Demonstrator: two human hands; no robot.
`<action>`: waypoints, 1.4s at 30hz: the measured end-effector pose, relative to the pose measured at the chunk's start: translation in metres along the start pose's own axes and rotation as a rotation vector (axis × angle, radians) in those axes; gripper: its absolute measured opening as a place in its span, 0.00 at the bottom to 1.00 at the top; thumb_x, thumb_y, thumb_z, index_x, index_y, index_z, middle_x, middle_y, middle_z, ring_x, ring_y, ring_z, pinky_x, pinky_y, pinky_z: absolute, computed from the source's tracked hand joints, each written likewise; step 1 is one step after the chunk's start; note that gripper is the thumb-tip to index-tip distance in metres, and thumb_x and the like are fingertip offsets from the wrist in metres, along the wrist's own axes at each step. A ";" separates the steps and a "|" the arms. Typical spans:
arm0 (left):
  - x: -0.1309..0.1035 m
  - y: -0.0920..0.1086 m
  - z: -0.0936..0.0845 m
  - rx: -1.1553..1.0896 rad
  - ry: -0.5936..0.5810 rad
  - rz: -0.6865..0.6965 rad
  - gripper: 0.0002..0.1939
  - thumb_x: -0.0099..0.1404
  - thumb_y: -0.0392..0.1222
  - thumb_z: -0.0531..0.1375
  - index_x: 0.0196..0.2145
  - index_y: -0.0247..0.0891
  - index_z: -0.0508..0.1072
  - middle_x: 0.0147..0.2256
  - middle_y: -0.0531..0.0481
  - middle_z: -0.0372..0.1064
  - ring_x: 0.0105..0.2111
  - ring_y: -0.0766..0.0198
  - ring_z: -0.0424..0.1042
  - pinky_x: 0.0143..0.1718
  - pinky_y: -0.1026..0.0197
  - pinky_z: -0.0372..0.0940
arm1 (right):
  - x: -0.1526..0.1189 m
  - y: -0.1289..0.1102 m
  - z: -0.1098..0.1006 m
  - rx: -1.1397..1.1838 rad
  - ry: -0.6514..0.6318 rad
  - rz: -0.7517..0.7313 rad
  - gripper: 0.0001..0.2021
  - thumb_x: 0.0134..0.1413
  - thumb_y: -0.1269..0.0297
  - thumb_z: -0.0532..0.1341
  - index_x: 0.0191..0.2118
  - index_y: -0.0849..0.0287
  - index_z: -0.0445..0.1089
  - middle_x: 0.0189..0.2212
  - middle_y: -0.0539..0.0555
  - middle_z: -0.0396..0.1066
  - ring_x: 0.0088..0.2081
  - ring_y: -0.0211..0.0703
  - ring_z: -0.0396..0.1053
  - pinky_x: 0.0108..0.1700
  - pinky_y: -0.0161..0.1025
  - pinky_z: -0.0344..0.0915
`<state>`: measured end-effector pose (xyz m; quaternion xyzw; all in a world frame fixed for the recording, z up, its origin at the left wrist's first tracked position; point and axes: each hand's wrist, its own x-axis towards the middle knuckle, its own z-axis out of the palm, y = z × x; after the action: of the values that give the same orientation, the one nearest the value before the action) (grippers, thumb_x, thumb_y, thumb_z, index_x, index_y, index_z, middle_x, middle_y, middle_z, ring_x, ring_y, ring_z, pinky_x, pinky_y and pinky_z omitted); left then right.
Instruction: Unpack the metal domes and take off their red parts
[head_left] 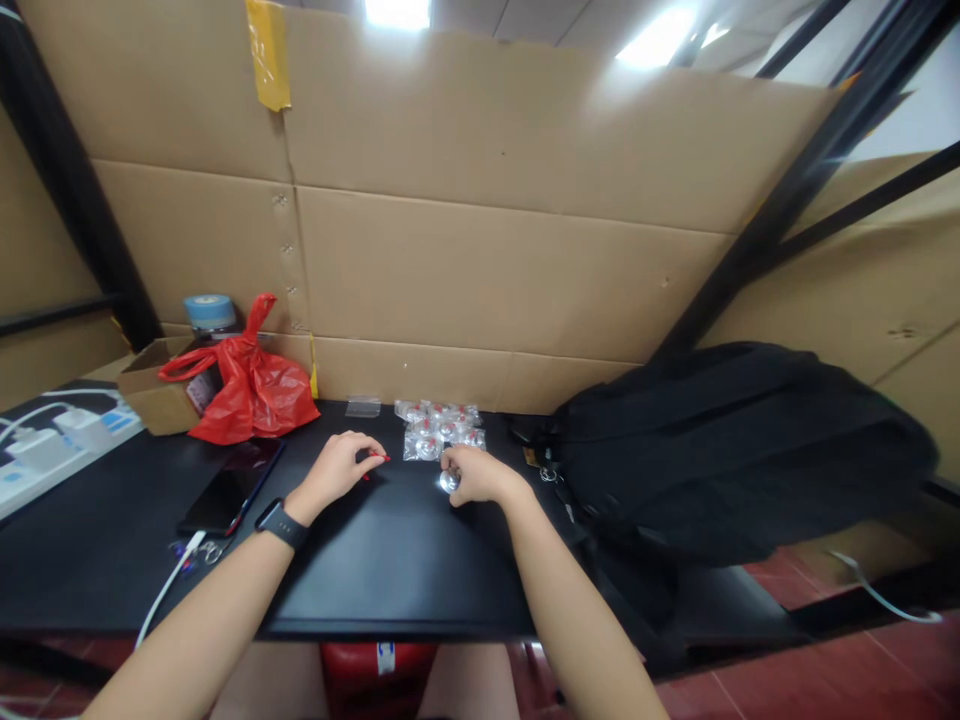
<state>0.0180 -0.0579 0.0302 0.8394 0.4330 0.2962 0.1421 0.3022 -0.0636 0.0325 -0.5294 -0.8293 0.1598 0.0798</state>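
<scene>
My left hand (346,468), with a dark watch on its wrist, pinches a small red piece (381,455) above the black table. Another bit of red shows just under its fingers. Between the fingers and thumb of my right hand (474,474) is a shiny round silver disc (449,481); its exact kind is too small to make out. Directly behind the hands lie several small clear plastic packets (426,440), each with a silver round piece and some red inside. My right fingertips hide part of the nearest packets.
A red plastic bag (259,390) and a cardboard box (157,385) stand at the back left. Nearer are a phone (232,487), a white cable (166,590) and a power strip (56,455). A black backpack (735,450) fills the right side. Cardboard panels (480,270) wall the back.
</scene>
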 end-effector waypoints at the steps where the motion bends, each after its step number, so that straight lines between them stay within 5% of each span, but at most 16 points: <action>1: 0.000 0.001 0.001 0.000 0.001 0.009 0.09 0.68 0.46 0.59 0.36 0.43 0.78 0.38 0.51 0.77 0.41 0.58 0.73 0.46 0.58 0.64 | 0.000 -0.003 0.001 -0.008 0.002 -0.023 0.24 0.30 0.69 0.72 0.41 0.57 0.72 0.38 0.53 0.71 0.35 0.42 0.68 0.36 0.34 0.62; 7: 0.000 0.009 0.006 0.000 0.059 -0.013 0.09 0.69 0.46 0.59 0.36 0.44 0.77 0.41 0.50 0.71 0.44 0.58 0.69 0.49 0.55 0.61 | -0.001 -0.026 0.005 -0.012 0.153 -0.207 0.27 0.35 0.66 0.70 0.48 0.53 0.72 0.43 0.54 0.73 0.40 0.47 0.71 0.41 0.38 0.65; 12: 0.000 0.013 0.012 -0.105 0.139 -0.028 0.07 0.66 0.45 0.60 0.35 0.43 0.77 0.42 0.49 0.69 0.46 0.57 0.68 0.50 0.55 0.62 | 0.007 -0.045 0.010 0.317 0.450 -0.351 0.27 0.44 0.66 0.65 0.54 0.57 0.65 0.41 0.53 0.73 0.36 0.42 0.71 0.43 0.39 0.68; 21: 0.002 0.021 0.020 -0.280 0.221 -0.027 0.06 0.64 0.42 0.61 0.33 0.39 0.76 0.40 0.48 0.67 0.43 0.59 0.70 0.48 0.56 0.65 | 0.014 -0.065 0.022 0.419 0.706 -0.455 0.18 0.45 0.68 0.64 0.46 0.56 0.69 0.41 0.55 0.76 0.38 0.44 0.73 0.42 0.40 0.70; 26: 0.000 0.024 0.018 -0.240 0.252 -0.023 0.06 0.65 0.43 0.60 0.34 0.41 0.76 0.40 0.49 0.66 0.42 0.59 0.69 0.47 0.57 0.66 | 0.013 -0.066 0.021 0.429 0.707 -0.525 0.14 0.46 0.68 0.65 0.42 0.56 0.71 0.43 0.55 0.77 0.46 0.47 0.74 0.49 0.42 0.70; 32: -0.002 0.027 0.015 -0.109 0.274 -0.003 0.04 0.64 0.40 0.60 0.34 0.41 0.76 0.42 0.48 0.66 0.46 0.56 0.67 0.49 0.53 0.62 | 0.013 -0.064 0.023 0.467 0.691 -0.433 0.12 0.47 0.63 0.67 0.40 0.56 0.71 0.44 0.56 0.77 0.41 0.46 0.75 0.44 0.41 0.70; 42: -0.003 0.035 0.012 0.030 0.325 -0.011 0.07 0.66 0.45 0.60 0.33 0.44 0.78 0.42 0.48 0.66 0.47 0.53 0.66 0.49 0.50 0.58 | 0.018 -0.062 0.033 0.854 0.416 -0.296 0.12 0.64 0.53 0.56 0.37 0.57 0.67 0.29 0.50 0.71 0.31 0.40 0.71 0.35 0.36 0.65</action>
<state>0.0464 -0.0807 0.0368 0.7800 0.4594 0.4207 0.0592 0.2312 -0.0771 0.0227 -0.3468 -0.7226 0.3630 0.4752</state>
